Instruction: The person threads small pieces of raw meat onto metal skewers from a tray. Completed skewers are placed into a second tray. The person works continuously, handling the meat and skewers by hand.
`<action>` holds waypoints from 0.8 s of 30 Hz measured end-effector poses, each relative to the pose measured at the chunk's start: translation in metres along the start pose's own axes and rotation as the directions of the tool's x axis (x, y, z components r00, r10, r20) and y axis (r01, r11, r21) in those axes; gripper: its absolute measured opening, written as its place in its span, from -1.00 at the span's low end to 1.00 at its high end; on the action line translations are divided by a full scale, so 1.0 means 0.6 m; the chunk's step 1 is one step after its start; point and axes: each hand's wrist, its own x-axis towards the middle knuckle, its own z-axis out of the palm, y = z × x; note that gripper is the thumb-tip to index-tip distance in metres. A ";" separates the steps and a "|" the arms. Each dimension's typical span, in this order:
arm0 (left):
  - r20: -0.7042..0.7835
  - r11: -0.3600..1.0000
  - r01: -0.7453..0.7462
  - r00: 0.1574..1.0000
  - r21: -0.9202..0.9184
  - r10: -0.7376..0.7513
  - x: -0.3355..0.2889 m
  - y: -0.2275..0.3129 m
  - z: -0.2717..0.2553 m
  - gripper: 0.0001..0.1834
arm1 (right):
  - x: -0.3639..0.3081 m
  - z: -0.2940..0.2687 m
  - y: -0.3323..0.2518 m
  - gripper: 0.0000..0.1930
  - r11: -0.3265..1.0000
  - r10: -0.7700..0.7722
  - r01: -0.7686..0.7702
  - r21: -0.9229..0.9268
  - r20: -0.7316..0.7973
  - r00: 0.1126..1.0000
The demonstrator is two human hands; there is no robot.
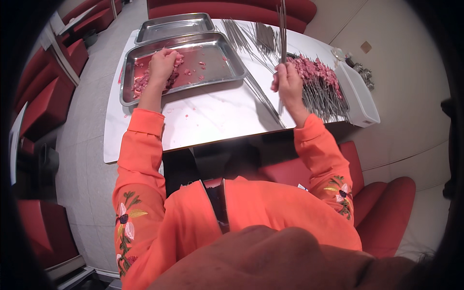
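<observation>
Raw meat pieces (141, 88) lie in a steel tray (215, 81) at the left of the table, most of them heaped at its left end. Over that heap, my left hand (163, 64) is closed, fingertips pinched on small pink meat pieces (179, 59). To the right, my right hand (288, 83) grips a bundle of thin metal skewers (282, 36) that stands nearly upright. Just beyond it, many skewers threaded with meat (316, 72) are piled, their bare ends pointing toward me.
A second steel tray (175, 30) sits behind the first. Loose bare skewers (237, 36) are spread on the white table (193, 130). At the right edge stands a white plastic bin (360, 96) beside small jars (362, 72). Red bench seats (46, 108) surround the table.
</observation>
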 end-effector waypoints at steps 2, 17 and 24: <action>0.006 1.000 -0.010 1.000 -0.008 0.010 0.001 -0.001 0.008 -0.79 | -0.019 0.039 0.009 -0.75 0.999 0.038 -0.039 0.019 0.024 0.999; 0.269 0.841 0.176 0.962 -0.511 -0.038 -0.046 0.066 0.011 -0.78 | 0.011 0.168 -0.028 -0.72 0.718 0.252 -0.651 0.247 0.780 0.573; 0.174 0.820 0.134 0.984 -0.556 -0.042 -0.033 0.065 -0.012 -0.80 | 0.032 0.204 -0.020 -0.71 0.668 0.164 -0.677 0.308 0.826 0.539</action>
